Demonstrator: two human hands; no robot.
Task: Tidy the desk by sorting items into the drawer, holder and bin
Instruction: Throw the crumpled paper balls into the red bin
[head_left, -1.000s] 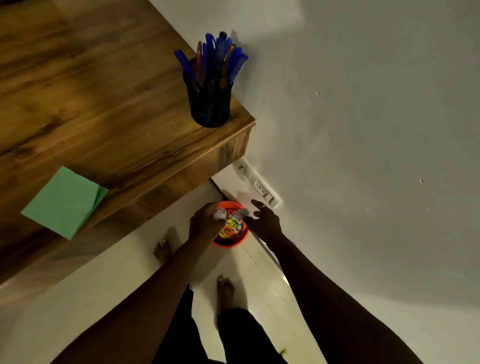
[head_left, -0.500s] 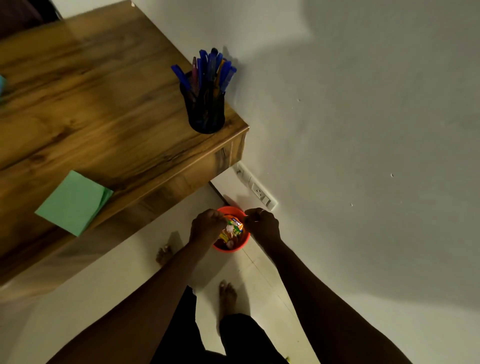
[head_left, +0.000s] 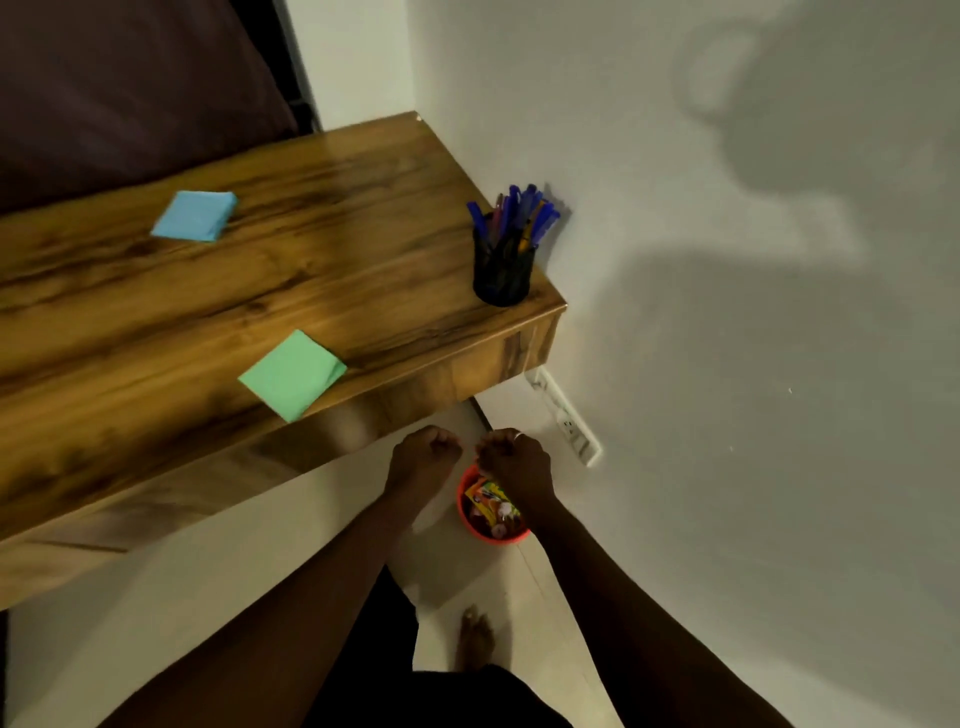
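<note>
A small red bin (head_left: 464, 512) stands on the floor beside the wall, under the desk's corner, with colourful wrappers and pale crumpled paper balls inside. My left hand (head_left: 423, 457) hovers just left of the bin, fingers curled into a loose fist with nothing visible in it. My right hand (head_left: 514, 462) is over the bin's far rim, also curled, and I see nothing held. On the wooden desk (head_left: 311, 270) lie a green sticky-note pad (head_left: 291, 374) near the front edge and a blue pad (head_left: 195, 215) further back. A black mesh holder (head_left: 501, 275) with several pens stands at the desk's right corner.
A white power strip (head_left: 566, 423) is fixed low on the wall just behind the bin. The white wall closes off the right side. My bare foot (head_left: 475, 644) is on the pale floor below the bin. A dark surface lies behind the desk.
The white crumpled paper seen by my hands a second ago is gone from them; paper balls lie in the bin. Both hands have curled and lifted. The view has shifted, showing more desk.
</note>
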